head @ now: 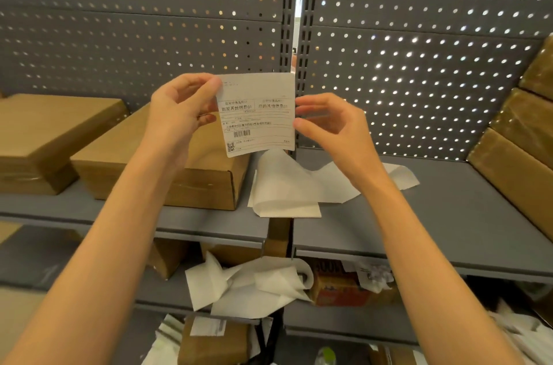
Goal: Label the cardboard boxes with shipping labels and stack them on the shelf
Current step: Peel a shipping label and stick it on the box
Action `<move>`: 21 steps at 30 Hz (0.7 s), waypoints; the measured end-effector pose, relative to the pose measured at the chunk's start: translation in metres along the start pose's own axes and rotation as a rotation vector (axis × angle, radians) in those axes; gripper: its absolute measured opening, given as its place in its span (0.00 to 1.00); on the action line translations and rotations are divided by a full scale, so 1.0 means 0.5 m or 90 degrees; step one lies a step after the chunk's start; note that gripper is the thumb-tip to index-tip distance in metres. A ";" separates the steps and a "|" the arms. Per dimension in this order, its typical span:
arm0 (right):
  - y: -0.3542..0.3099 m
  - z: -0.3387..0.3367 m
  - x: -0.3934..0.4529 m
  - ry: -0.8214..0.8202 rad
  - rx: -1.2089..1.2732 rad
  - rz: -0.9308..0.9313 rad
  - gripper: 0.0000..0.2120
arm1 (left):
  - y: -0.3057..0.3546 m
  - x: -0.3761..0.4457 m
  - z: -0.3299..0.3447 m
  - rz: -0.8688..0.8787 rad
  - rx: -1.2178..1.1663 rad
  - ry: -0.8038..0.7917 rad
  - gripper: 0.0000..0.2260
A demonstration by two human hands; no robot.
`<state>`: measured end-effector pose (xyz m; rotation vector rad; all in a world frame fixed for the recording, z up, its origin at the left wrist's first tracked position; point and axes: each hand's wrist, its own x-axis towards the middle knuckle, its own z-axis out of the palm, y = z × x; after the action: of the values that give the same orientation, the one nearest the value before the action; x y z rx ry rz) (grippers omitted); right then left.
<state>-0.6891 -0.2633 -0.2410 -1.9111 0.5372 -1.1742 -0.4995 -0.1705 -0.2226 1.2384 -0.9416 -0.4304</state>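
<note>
We hold up the white printed shipping label (258, 115): left hand (179, 107) pinches its left edge, right hand (326, 125) pinches its right edge, above the brown cardboard box (155, 167) on the grey metal shelf (389, 224).

A single wide-angle view from a camera worn on the person's head is looking forward and slightly down; it is facing a grey pegboard wall (419, 50) straight on and is sitting close to the upper shelf (389, 215); both forearms are reaching in from the bottom corners; lower shelves are showing beneath, and straight lines are bowing near the frame edges.
</note>
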 end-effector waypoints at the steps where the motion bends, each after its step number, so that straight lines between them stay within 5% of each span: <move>1: 0.000 0.010 -0.001 -0.003 0.001 0.000 0.10 | 0.000 -0.001 -0.009 -0.002 0.004 -0.002 0.03; 9: -0.026 0.099 0.027 0.026 0.051 -0.001 0.08 | -0.007 0.024 -0.096 -0.030 -0.059 -0.050 0.02; 21: -0.014 0.287 0.118 0.152 -0.009 0.035 0.08 | -0.045 0.168 -0.240 -0.062 -0.035 -0.111 0.12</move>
<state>-0.5355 -0.2408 -0.2380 -1.7665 0.7230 -1.3741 -0.3515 -0.1665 -0.2163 1.2139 -1.0127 -0.6455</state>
